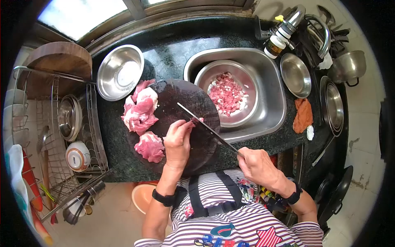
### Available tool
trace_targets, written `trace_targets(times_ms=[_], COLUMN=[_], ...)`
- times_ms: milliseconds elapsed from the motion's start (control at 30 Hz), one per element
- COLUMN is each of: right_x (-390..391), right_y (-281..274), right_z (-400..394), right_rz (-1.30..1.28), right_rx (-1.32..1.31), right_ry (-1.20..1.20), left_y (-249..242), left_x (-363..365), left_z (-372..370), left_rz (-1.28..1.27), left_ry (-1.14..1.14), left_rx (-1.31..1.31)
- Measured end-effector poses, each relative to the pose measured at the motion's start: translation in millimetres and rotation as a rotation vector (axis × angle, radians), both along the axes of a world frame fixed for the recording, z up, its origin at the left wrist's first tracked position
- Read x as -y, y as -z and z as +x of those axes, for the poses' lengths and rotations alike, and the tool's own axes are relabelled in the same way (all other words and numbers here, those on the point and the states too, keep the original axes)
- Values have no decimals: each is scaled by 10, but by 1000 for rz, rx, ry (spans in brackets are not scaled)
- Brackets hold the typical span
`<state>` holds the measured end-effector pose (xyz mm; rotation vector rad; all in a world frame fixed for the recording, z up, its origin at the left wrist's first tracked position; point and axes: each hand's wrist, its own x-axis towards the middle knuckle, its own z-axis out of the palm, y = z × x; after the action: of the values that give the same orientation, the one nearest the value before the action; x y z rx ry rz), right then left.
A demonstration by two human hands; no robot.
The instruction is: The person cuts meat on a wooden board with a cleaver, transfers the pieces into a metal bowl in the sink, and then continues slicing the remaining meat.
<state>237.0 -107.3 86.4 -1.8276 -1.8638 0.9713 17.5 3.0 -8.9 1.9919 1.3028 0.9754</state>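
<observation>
My right hand (261, 166) is closed round the handle of a knife (218, 136), whose blade slants up and left across a round dark cutting board (181, 92). Close beside the blade, the bent fingers of my left hand (177, 142) press a small strip of raw meat (190, 124) against the board. A tiny cut bit lies on the blade's other side. Larger chunks of raw meat (140, 109) are piled at the board's left edge, with another lump of meat (149, 147) below them, left of my left hand.
Right of the board, a steel basin (201, 75) with diced meat (226, 94) sits in the sink (272, 101). An upper-left metal bowl (120, 72) stands near the dish rack (96, 123). At right are a faucet (296, 16), a steel bowl (295, 75) and an orange cloth (303, 115).
</observation>
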Motion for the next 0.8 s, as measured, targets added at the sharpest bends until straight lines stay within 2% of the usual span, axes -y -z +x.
trace_targets(times_ms=[167,300,400,467,600,800], right_x=[39,67,84,96,86,27], right_y=[-53,-18,24,30,20,13], right_z=[-55,-87,-74,-41,132,511], right_rz=[7,-23,-32,-56,-4,-76], right_rx=[-19,-11,14,32,4,-28], right_ry=[-8,-48,-51,-34,40,334], left_y=[-99,-168,-212,-318,-322,-402], left_x=[45,37,38,46,78,111], left_z=[-184,-284,-312,-317,-327,-330], left_rz=[-169,-58,-107,-56,-74,-111], left_ry=[-155,-156,-208,-195,-211,-238], left_rx=[59,16,83,37,65,-3])
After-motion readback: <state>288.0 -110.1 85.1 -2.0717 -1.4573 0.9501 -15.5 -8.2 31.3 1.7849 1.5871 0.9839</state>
